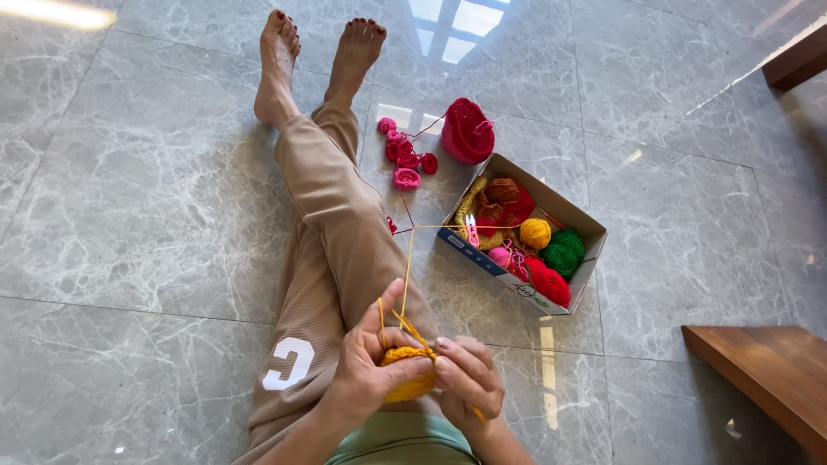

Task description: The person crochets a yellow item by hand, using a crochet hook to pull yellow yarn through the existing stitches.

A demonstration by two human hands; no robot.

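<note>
I sit on a grey marble floor with my legs stretched out. My left hand (pixel 372 362) grips a small yellow crochet piece (pixel 408 372) over my lap, with yellow yarn (pixel 410 255) looped over its fingers. My right hand (pixel 466 377) pinches the piece's right edge and holds a thin crochet hook, mostly hidden, its end poking out below the hand. The yarn strand runs up and away to a cardboard box (pixel 579 220) on the floor to my right.
The box holds yellow, green, red and pink yarn balls. Beyond it lie a red crocheted pouch (pixel 467 131) and several small pink and red crocheted bits (pixel 405 159). Wooden furniture edges show at right (pixel 767 370) and top right (pixel 797 60).
</note>
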